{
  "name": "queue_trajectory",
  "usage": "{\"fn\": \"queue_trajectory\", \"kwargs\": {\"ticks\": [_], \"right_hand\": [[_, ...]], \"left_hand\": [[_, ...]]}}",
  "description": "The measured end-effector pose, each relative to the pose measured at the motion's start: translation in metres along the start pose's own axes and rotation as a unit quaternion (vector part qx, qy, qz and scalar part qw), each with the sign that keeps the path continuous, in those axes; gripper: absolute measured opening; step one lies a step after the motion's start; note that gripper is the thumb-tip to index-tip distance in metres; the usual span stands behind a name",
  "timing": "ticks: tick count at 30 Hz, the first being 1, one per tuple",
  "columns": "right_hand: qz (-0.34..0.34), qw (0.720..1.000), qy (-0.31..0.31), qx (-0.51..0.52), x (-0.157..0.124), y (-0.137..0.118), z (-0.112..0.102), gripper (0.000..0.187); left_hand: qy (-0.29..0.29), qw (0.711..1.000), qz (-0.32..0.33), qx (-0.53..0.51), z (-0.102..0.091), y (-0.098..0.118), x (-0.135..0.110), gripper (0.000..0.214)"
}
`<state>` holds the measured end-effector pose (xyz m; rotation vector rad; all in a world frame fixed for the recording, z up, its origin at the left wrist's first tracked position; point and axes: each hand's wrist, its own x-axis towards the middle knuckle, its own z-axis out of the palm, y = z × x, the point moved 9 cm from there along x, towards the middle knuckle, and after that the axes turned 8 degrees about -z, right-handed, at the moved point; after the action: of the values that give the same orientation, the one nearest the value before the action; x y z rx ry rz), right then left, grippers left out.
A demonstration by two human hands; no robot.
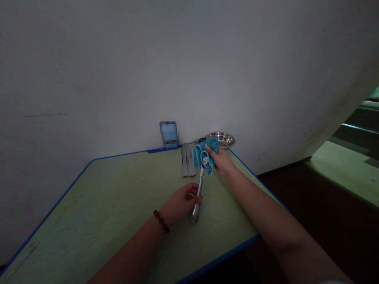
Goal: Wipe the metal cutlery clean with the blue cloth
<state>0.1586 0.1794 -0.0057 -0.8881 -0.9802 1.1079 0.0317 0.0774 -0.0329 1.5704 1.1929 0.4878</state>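
Note:
My left hand (181,202), with a red bead bracelet on its wrist, is closed around the handle of a metal utensil (197,197) that points away from me. My right hand (221,161) grips a blue cloth (204,156) wrapped around the far end of that utensil. Both hands hover over a pale green table (103,205) with a blue edge.
A row of metal cutlery (187,159) lies on the table behind the cloth. A steel bowl (222,139) sits in the far right corner. A small blurred blue object (168,134) leans on the white wall. Dark floor and steps lie to the right.

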Motion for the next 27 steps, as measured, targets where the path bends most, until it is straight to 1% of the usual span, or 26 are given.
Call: {"fn": "queue_trajectory", "kwargs": {"ticks": [5,11,15,20,27], "right_hand": [[0.0,1.0,0.008,-0.006,0.001,-0.002,-0.003,0.024],[-0.012,1.0,0.02,-0.008,0.003,-0.002,-0.008,0.025],[-0.027,0.999,0.027,-0.017,0.005,-0.003,-0.011,0.025],[-0.024,0.999,0.042,-0.025,0.006,-0.001,-0.014,0.027],[-0.025,0.998,0.06,-0.016,0.009,-0.001,-0.019,0.025]], "left_hand": [[-0.003,1.0,0.01,0.004,0.001,-0.003,0.001,0.015],[-0.006,1.0,0.013,0.014,0.002,-0.001,0.0,0.014],[-0.004,1.0,0.006,0.017,0.002,0.001,-0.002,0.014],[-0.011,1.0,-0.007,0.021,0.003,0.003,-0.004,0.014],[-0.018,0.999,0.001,0.029,0.003,0.002,-0.002,0.014]]}}
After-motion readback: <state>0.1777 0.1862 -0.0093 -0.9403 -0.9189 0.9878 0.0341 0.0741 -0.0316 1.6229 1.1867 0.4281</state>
